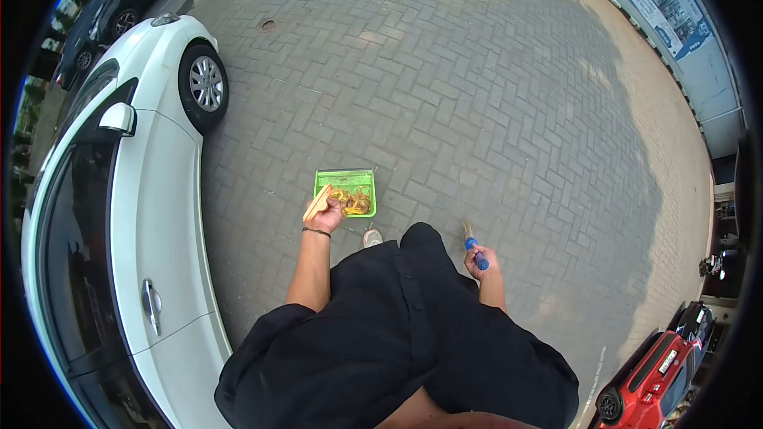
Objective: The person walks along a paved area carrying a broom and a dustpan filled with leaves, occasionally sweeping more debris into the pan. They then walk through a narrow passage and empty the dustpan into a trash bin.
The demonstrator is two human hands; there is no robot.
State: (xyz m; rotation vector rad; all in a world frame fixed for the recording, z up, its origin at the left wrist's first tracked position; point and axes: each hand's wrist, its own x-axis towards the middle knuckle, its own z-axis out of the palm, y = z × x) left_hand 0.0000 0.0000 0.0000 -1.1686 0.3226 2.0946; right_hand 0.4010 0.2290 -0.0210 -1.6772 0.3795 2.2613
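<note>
To the right of the white car (163, 159), I am gripping a pale handle (316, 205) in my left hand (324, 218). Over on that same side of the car, the green dustpan (346, 171) is sitting partly behind this hand and holding yellow-brown litter (355, 200). Farther from the car, my right hand (486, 263) is clasping a blue-handled brush (472, 245), while a red car (656, 381) is standing well apart from the white one
</note>
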